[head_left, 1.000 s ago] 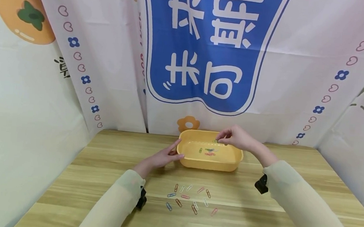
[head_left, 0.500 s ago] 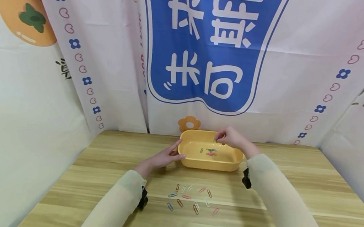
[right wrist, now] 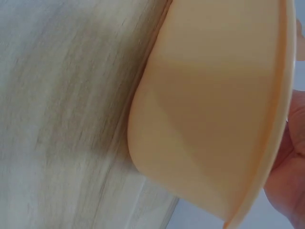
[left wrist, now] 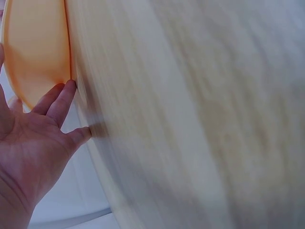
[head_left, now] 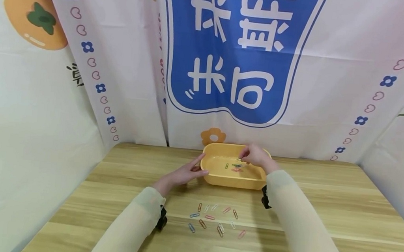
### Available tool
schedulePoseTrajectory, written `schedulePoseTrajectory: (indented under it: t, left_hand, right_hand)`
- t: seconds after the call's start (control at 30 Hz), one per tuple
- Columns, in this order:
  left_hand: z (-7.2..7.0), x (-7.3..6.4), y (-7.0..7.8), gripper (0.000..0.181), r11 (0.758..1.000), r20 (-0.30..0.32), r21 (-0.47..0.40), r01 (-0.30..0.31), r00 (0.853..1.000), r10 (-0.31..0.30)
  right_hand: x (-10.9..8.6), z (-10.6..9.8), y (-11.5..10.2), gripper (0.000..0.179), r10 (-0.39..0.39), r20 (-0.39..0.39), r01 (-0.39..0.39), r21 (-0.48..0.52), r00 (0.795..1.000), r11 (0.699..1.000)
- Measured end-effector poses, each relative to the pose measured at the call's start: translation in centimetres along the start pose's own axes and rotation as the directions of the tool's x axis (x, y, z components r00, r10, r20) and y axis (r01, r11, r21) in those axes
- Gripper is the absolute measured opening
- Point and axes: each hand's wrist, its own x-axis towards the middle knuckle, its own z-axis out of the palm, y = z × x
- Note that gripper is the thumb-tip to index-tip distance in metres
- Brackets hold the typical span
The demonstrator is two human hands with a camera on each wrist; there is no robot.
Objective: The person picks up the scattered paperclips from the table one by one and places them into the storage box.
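Observation:
A yellow plastic basin point(head_left: 234, 182) stands at the back of the wooden table. My left hand point(head_left: 184, 175) touches its left end, fingers fairly straight against the wall in the left wrist view. Inside the basin, my right hand point(head_left: 256, 155) pinches a small greenish paper clip point(head_left: 238, 159) above the floor. Below it lie a green paper clip point(head_left: 226, 166) and a little group with blue and pink paper clips point(head_left: 237, 170). In the right wrist view the basin's wall point(right wrist: 200, 105) hides most of the right hand point(right wrist: 288, 186).
Several loose paper clips in red, white, blue, pink and brown, among them a blue one point(head_left: 192, 227) and a pink one point(head_left: 241, 234), are scattered on the table point(head_left: 117, 202) in front of the basin. A printed cloth point(head_left: 312, 123) hangs directly behind it.
My right hand has dropped a little lower into the basin with the paper clip, its forearm swinging left. My left hand keeps its place on the basin's end. The head view has shifted slightly.

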Motion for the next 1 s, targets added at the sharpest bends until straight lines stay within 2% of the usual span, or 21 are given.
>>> schedulePoseTrajectory:
  t: [0.13,0.33,0.57,0.77,1.0]
  left_hand:
    - [0.0,0.2,0.1,0.08,1.0,0.005,0.001,-0.011,1.0,0.011]
    - [-0.1,-0.1,0.4,0.08,1.0,-0.005,0.005,0.006,1.0,-0.006]
    - [0.1,-0.2,0.2,0.079,1.0,-0.012,0.011,0.002,1.0,-0.002]
    - [0.0,-0.2,0.1,0.08,1.0,-0.016,0.002,-0.008,1.0,0.008]
    - [0.1,0.0,0.1,0.081,1.0,0.0,0.005,-0.018,1.0,0.018]
  right_hand:
    - [0.0,0.0,0.0,0.006,0.01,-0.006,-0.01,-0.013,1.0,1.0]
    - [-0.2,-0.3,-0.2,0.013,0.016,0.014,-0.015,-0.024,1.0,1.0]
    - [-1.5,-1.6,-0.1,0.013,0.028,0.026,-0.027,-0.006,0.999,1.0]
    - [-3.4,-3.0,-1.1,0.011,-0.045,0.035,0.044,0.01,0.998,0.999]
    - [-6.0,-3.0,-2.5,0.005,-0.155,0.086,0.154,0.023,0.984,0.988]
